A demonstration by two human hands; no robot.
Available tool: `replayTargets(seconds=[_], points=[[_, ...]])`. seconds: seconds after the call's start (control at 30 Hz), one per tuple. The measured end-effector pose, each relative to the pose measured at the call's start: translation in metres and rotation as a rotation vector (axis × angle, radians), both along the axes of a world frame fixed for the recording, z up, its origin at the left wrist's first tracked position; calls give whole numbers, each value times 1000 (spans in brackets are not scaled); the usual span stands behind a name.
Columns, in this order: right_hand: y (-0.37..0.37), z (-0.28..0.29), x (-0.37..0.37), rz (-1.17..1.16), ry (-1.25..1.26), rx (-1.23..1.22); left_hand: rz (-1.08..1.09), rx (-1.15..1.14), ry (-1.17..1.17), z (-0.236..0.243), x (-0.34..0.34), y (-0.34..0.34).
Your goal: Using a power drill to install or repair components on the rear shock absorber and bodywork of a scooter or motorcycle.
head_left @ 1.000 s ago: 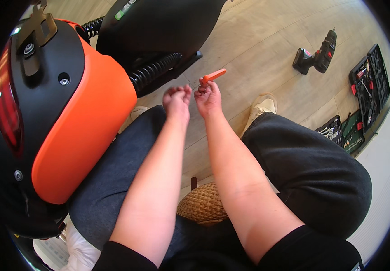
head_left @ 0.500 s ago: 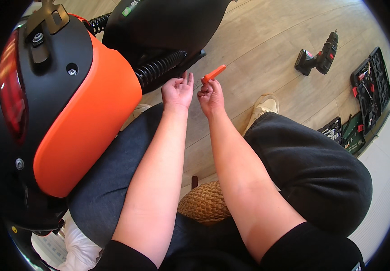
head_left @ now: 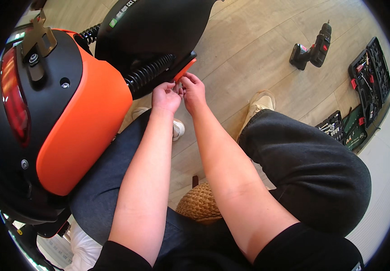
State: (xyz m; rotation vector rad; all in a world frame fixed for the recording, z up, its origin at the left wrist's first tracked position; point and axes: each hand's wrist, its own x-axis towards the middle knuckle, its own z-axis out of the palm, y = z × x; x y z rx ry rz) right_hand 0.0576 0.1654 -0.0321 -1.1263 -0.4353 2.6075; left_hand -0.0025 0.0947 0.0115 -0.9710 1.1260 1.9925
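Beside the scooter's black rear mudguard point(head_left: 154, 31), just past the lower end of a black coiled shock absorber point(head_left: 150, 72), my right hand point(head_left: 193, 93) grips a slim orange piece point(head_left: 187, 67) that lies along the mudguard's edge, partly covered by my fingers. Close against it, my left hand point(head_left: 165, 96) is palm up with its fingers curled together at the near end of that piece; what they pinch is too small and hidden to name. The scooter's orange side panel point(head_left: 82, 126) and red tail light point(head_left: 14, 95) fill the left of the view.
A cordless drill point(head_left: 319, 49) stands on the wood floor to the right, beside open tool cases point(head_left: 369, 81). My shoes point(head_left: 260, 101) and bent knees frame my arms. Below lies a woven seat point(head_left: 197, 201); white fabric point(head_left: 84, 248) shows at lower left.
Both hands have moved left with the orange piece, which now sits against the mudguard's edge instead of out over the floor. My left fingers, stretched half a second ago, are now curled closed.
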Motion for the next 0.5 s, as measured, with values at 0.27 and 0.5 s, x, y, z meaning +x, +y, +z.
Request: replayTargets(seconds=[0.27, 0.5], points=[[2, 15, -1, 3, -89, 82, -100, 0, 89, 3, 14, 0], [1, 15, -10, -93, -123, 102, -87, -22, 126, 5, 21, 6]])
